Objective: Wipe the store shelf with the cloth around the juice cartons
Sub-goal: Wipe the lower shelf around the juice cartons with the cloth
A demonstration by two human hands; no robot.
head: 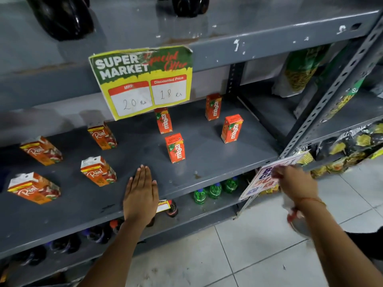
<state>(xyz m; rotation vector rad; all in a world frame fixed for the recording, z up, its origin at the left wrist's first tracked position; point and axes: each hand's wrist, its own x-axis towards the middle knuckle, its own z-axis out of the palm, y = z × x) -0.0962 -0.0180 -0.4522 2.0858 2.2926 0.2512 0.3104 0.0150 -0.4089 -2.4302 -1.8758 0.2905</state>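
Nearest me, my left hand (141,196) lies flat on the grey metal shelf board (217,162) at its front edge, fingers straight and pressed together. My right hand (295,183) hangs off the shelf's right end beside a tilted white printed sign (262,179), fingers curled on a white cloth with red trim (292,214) that trails below my wrist. Four orange Real juice cartons (98,170) stand left of my left hand, four orange Maaza cartons (175,148) behind it, under a yellow-green price card (143,81).
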